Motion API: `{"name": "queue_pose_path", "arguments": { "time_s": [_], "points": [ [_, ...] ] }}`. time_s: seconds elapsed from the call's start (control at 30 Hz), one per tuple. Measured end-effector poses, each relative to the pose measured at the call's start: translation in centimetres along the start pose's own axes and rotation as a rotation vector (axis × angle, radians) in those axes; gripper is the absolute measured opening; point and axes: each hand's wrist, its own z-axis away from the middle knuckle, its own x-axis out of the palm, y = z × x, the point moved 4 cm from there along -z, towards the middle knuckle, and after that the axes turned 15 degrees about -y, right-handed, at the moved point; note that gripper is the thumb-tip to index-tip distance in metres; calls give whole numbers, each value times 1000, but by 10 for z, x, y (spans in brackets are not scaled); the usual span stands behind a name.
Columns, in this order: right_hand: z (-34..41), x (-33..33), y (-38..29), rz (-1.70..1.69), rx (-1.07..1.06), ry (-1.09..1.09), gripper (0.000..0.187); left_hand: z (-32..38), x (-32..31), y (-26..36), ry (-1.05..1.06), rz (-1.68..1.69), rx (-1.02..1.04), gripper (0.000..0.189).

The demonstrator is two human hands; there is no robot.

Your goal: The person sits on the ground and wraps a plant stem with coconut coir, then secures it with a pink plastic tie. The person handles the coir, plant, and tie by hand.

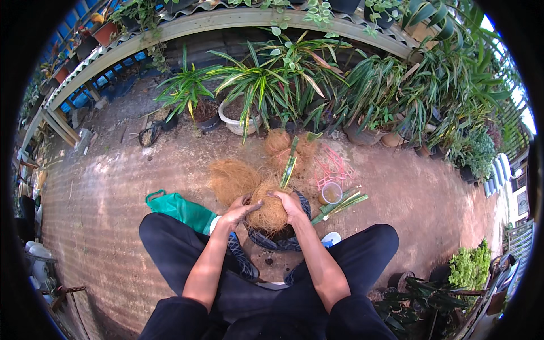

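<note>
Between my left hand and my right hand I hold a ball of coconut fibre, one palm on each side. A variegated snake plant leaf stands up from behind its top. The ball is over a black plastic bag with dark contents, between my feet. A loose heap of coconut fibre lies just beyond my left hand. Farther forward several fibre balls sit together. To the right are a clear plastic cup, cut snake plant leaves and pink plastic strings.
A green cloth bag lies by my left knee. Potted plants, one in a white pot, line the far side below a raised shelf. A small black bag lies at the front left. More plants stand at the lower right.
</note>
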Motion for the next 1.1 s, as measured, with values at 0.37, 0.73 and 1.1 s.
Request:
{"name": "queue_pose_path", "arguments": {
  "time_s": [0.37, 0.73, 1.1],
  "points": [
    [9, 15, -6, 275, -67, 124, 44, -11, 29, -13, -157, -345, 250, 82],
    [7, 2, -31, 560, -95, 72, 73, -1, 1, -19, -76, 129, 250, 73],
    [13, 34, 6, 208, -273, -225, 63, -4, 4, -14, -37, -88, 446, 67]
  ]
}}
